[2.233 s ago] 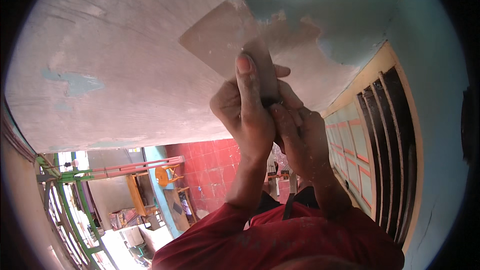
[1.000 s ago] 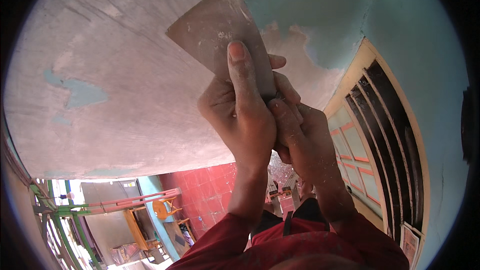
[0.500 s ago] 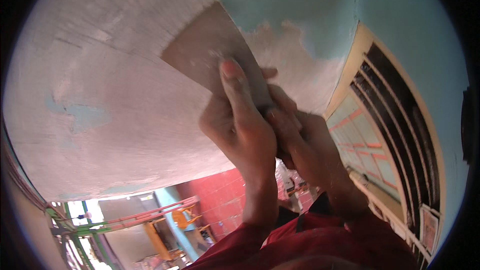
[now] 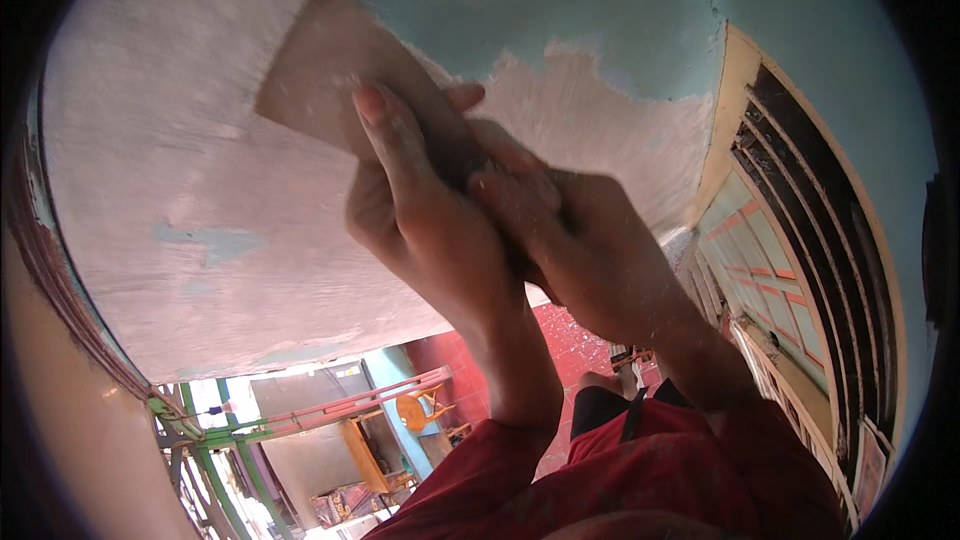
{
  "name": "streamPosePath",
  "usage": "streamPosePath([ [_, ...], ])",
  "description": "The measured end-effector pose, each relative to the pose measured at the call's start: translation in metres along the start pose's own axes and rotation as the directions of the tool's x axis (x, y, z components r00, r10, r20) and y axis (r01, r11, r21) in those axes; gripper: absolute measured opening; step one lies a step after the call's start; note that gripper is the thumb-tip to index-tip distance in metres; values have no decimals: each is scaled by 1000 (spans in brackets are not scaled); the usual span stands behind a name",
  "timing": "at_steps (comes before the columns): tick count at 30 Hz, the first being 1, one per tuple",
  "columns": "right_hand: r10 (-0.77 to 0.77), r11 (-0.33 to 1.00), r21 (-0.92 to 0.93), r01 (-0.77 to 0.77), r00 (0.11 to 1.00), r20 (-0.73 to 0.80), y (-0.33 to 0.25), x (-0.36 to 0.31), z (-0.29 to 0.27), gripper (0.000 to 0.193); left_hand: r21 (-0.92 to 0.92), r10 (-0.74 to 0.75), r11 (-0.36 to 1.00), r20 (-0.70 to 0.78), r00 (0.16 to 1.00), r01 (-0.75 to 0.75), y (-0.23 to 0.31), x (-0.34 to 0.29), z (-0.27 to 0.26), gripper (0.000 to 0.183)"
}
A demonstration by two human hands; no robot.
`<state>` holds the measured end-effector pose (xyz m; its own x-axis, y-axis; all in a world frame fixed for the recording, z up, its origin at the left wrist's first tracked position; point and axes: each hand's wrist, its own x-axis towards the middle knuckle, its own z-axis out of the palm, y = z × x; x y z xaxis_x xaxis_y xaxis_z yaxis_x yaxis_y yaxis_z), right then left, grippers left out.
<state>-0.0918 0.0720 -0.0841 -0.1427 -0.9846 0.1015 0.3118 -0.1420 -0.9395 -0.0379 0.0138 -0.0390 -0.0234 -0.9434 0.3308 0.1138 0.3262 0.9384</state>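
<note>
A wide, flat scraper (image 4: 322,68) with a greyish-brown blade lies against the wall, its far edge close to the ragged border between pale scraped plaster (image 4: 170,130) and teal paint (image 4: 540,0). My left hand (image 4: 440,230) is closed around the tool, its thumb lying along the blade. Clasped just behind it on the right, my right hand (image 4: 600,250) also grips the scraper. The tool's handle is hidden by my fingers.
To the right, a cream-framed opening (image 4: 735,60) holds dark slats. Below are red floor tiles (image 4: 470,370), an orange stool (image 4: 415,410) and green posts (image 4: 220,470). A small teal paint patch (image 4: 225,243) remains on the plaster at left.
Both hands and the scraper have moved left along the wall, following the teal paint's border. The view has shifted slightly too. The grip looks the same.
</note>
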Motion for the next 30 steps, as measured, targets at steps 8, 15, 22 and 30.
streamPosePath([
  [8,-188,979,-81,190,982,29,-2,8,-7,33,-8,-10,1000,-15,1000,10,7,3,8,61],
  [15,-420,895,-193,401,905,-71,12,4,1,29,114,-62,991,-18,998,64,-1,-4,-1,60],
  [22,-437,898,-94,430,897,-64,-16,10,1,35,230,85,971,-55,995,-70,28,6,16,56],
  [30,-542,835,-131,534,840,-29,-33,29,3,35,22,23,1000,9,1000,-23,54,28,27,54],
])
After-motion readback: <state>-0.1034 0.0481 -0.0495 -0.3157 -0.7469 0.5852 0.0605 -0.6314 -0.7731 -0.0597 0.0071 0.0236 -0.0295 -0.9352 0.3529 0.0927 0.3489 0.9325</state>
